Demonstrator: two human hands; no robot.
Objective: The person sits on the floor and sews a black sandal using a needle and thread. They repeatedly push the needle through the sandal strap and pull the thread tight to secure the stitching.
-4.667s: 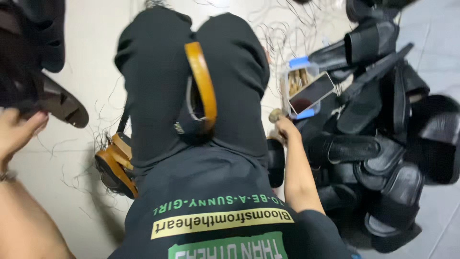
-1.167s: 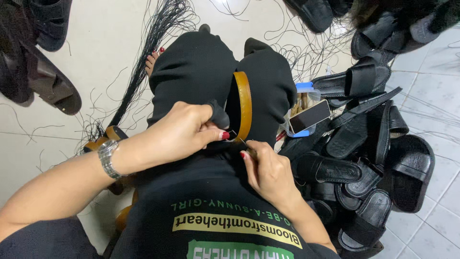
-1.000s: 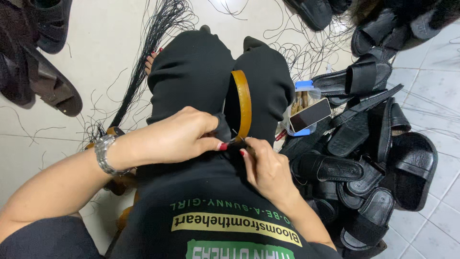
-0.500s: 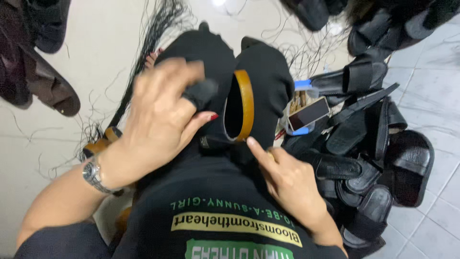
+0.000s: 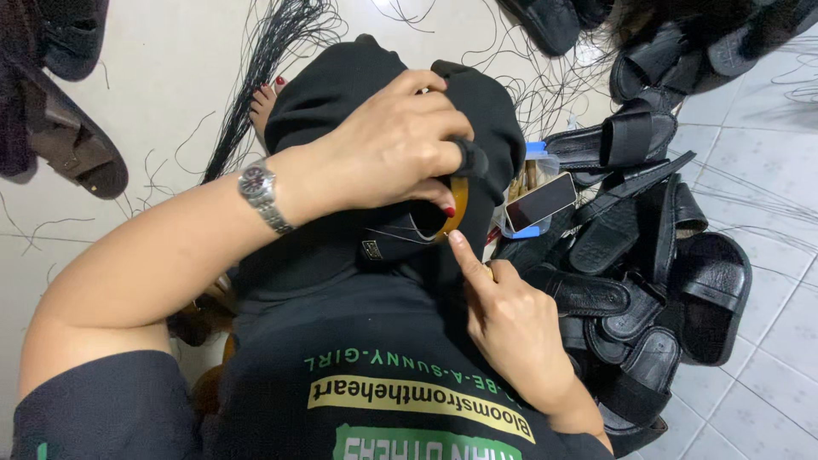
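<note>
A sandal with a tan sole edge (image 5: 457,211) and a black strap lies on my lap, across my black trousers. My left hand (image 5: 400,145), with a metal wristwatch (image 5: 260,192) on the wrist, is clasped over its top, fingers around the strap (image 5: 473,158). It hides most of the sandal. My right hand (image 5: 511,324) rests lower right. Its index finger is stretched out and its tip touches the sandal's lower edge. The other fingers are loosely bent and I see nothing in them. A thin thread (image 5: 400,236) runs across the sandal's underside.
A heap of black sandals (image 5: 656,255) fills the floor at right. A phone (image 5: 541,200) lies on a blue-lidded box beside my knee. Brown sandals (image 5: 72,145) sit at upper left. A bundle of black threads (image 5: 273,43) trails over the pale tiles.
My left hand has lifted from a pinch at the sandal's lower end and now wraps over its top. My right hand has let go of its pinch and points with the index finger.
</note>
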